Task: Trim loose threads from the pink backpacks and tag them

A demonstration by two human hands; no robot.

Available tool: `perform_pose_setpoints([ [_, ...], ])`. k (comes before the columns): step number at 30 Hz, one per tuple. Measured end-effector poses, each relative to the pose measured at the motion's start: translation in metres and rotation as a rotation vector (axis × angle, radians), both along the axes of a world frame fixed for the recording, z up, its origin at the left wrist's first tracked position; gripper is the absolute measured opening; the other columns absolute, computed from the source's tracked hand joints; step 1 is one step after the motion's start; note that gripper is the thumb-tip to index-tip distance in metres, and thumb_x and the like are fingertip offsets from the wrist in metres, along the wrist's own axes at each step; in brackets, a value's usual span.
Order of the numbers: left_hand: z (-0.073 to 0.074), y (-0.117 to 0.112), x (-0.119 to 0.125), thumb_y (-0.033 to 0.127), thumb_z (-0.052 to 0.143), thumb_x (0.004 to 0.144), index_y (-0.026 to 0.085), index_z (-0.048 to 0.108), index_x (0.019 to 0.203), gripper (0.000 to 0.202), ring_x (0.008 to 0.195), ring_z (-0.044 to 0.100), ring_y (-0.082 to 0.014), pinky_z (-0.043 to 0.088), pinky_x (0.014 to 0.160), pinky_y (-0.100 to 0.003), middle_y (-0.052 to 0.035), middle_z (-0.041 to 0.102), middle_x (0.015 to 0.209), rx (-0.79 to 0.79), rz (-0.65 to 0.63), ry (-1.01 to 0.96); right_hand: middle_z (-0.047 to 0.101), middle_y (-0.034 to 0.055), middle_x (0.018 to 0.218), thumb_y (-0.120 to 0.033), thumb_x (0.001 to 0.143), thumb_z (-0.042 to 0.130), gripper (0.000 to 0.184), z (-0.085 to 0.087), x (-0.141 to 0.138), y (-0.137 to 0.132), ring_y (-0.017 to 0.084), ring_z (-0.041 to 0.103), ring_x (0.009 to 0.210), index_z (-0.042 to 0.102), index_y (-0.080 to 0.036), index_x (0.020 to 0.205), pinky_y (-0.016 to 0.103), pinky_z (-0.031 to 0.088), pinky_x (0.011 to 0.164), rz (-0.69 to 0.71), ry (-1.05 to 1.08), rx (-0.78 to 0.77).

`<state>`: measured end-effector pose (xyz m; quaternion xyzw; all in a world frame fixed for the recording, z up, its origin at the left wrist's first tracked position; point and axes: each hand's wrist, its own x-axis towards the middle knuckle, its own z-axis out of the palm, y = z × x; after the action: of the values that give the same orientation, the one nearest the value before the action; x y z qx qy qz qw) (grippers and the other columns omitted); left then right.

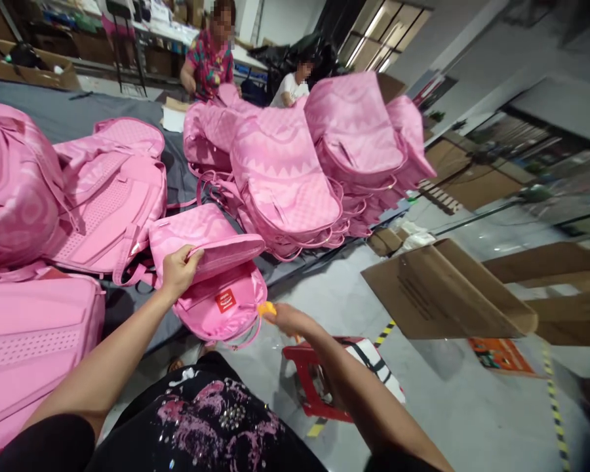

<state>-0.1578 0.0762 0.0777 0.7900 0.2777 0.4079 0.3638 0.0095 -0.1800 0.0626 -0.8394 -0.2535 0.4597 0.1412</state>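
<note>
A pink backpack (191, 226) lies at the table's edge in front of me with its main compartment unzipped. My left hand (179, 272) is closed on the edge of its lifted front panel. Inside, a red label (225, 301) shows on the pink lining. My right hand (288, 320) is closed around a small orange-yellow tool (266, 308), held at the right rim of the opening. The fingers hide most of this tool, so its exact kind is unclear. A thin pink cord loop hangs below the rim.
More pink backpacks (290, 177) are piled at the back, with others (29, 341) on the left. Two people work beyond the grey-covered table (122, 311). A red stool (307, 380) stands at my right, near open cardboard boxes (423, 288) on the floor.
</note>
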Motion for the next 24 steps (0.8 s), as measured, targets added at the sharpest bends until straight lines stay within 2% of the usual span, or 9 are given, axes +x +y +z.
perform_pose_setpoints([
  [3,-0.001,-0.004,-0.003,0.044,0.053,0.087,0.016,0.063,0.074,0.032,0.051,0.043,-0.0093,0.031,0.053,-0.021,0.0050,0.045,0.053,-0.005,-0.014,0.027,0.046,-0.0065,0.046,-0.051,0.088,0.056,0.033,-0.010,-0.001,-0.004,0.010,0.043,0.034,0.051,-0.018,0.082,0.020,0.035,0.035,-0.065,0.072,0.076],
  [5,-0.004,-0.008,-0.005,0.045,0.052,0.087,0.017,0.065,0.075,0.033,0.051,0.045,-0.0096,0.032,0.053,-0.021,0.0049,0.047,0.052,0.014,-0.023,0.055,0.041,-0.0091,0.046,-0.058,0.091,0.048,0.039,-0.022,-0.003,-0.007,0.008,0.038,0.035,0.047,-0.020,0.081,0.019,0.033,0.036,-0.198,0.155,0.229],
  [9,-0.018,-0.022,-0.013,0.047,0.052,0.088,0.018,0.068,0.084,0.034,0.062,0.059,-0.0135,0.041,0.060,-0.023,0.0014,0.063,0.065,0.069,-0.102,0.104,0.037,-0.0093,0.046,-0.066,0.090,0.038,0.047,-0.054,-0.014,-0.014,0.007,0.032,0.034,0.043,-0.021,0.076,0.019,0.028,0.035,-0.331,0.393,0.443],
  [15,-0.059,-0.060,-0.039,0.049,0.055,0.087,0.024,0.072,0.101,0.033,0.099,0.067,-0.0261,0.052,0.089,-0.036,-0.0075,0.073,0.104,0.106,-0.397,0.274,0.036,-0.0087,0.043,-0.062,0.087,0.042,0.041,-0.081,-0.035,-0.051,0.008,0.030,0.030,0.044,-0.023,0.076,0.021,0.025,0.032,-0.404,0.326,0.417],
  [18,-0.088,-0.066,-0.060,0.054,0.065,0.078,0.034,0.062,0.128,0.054,0.131,0.050,-0.0312,0.043,0.109,-0.041,-0.0056,0.058,0.139,0.095,-0.516,0.367,0.041,-0.0061,0.044,-0.066,0.084,0.042,0.046,-0.086,-0.042,-0.091,0.009,0.036,0.032,0.048,-0.021,0.074,0.021,0.028,0.034,-0.436,0.349,0.395],
  [19,-0.099,-0.063,-0.066,0.056,0.065,0.076,0.033,0.054,0.137,0.067,0.139,0.041,-0.0323,0.036,0.115,-0.043,-0.0062,0.048,0.148,0.079,-0.449,0.352,0.045,-0.0045,0.046,-0.068,0.082,0.044,0.049,-0.089,-0.044,-0.108,0.010,0.040,0.035,0.051,-0.020,0.075,0.021,0.031,0.036,-0.457,0.362,0.408],
  [21,-0.121,-0.049,-0.073,0.060,0.062,0.074,0.022,0.035,0.150,0.089,0.147,0.025,-0.0341,0.022,0.121,-0.049,-0.0124,0.032,0.158,-0.005,-0.145,0.291,0.055,-0.0005,0.055,-0.072,0.078,0.050,0.054,-0.099,-0.046,-0.143,0.012,0.051,0.044,0.057,-0.018,0.082,0.021,0.035,0.042,-0.520,0.370,0.451],
  [23,-0.139,-0.032,-0.074,0.062,0.061,0.072,0.011,0.020,0.153,0.104,0.149,0.017,-0.0363,0.016,0.121,-0.054,-0.0205,0.022,0.160,-0.209,0.183,0.264,0.059,0.0010,0.061,-0.073,0.070,0.058,0.057,-0.113,-0.044,-0.173,0.014,0.057,0.052,0.060,-0.019,0.087,0.022,0.039,0.047,-0.588,0.357,0.449],
  [24,-0.147,-0.024,-0.073,0.061,0.063,0.070,0.008,0.016,0.153,0.110,0.149,0.018,-0.0368,0.017,0.120,-0.054,-0.0231,0.020,0.159,-0.355,0.273,0.257,0.060,0.0015,0.064,-0.073,0.066,0.062,0.059,-0.121,-0.041,-0.183,0.015,0.060,0.056,0.060,-0.019,0.088,0.023,0.040,0.050,-0.623,0.344,0.434],
])
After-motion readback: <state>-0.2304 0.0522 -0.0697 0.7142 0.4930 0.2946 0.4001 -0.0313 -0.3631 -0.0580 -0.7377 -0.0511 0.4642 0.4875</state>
